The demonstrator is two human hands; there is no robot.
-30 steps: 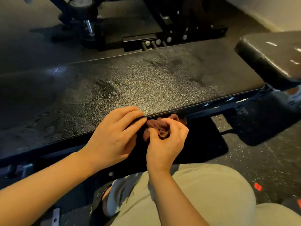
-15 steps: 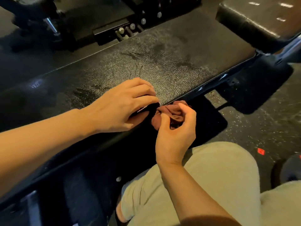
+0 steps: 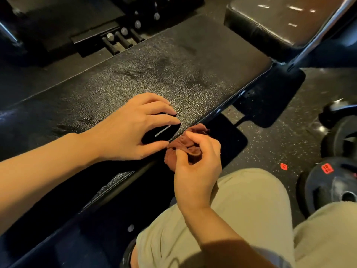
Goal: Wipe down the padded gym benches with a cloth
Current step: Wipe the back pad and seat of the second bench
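At the near edge of the long black textured padded bench (image 3: 154, 74), I see the crumpled reddish-brown cloth (image 3: 188, 145) bunched just below the pad's rim, touching the edge. My right hand (image 3: 195, 167) holds it, fingers (image 3: 190, 135) and thumb curled round the wad. My left hand (image 3: 131, 128) is spread over the pad edge, fingers extended, thumb tip touching the cloth; whether it pinches a fold I cannot tell. The pad top shows streaky patches, so I judge wiping is under way and this step is regathering the cloth into a usable wad. Next I would need a firm flat grip, then lift the cloth onto the top and sweep along its length. A second black padded bench (image 3: 274, 20) sits beyond, apparently yet to be wiped.
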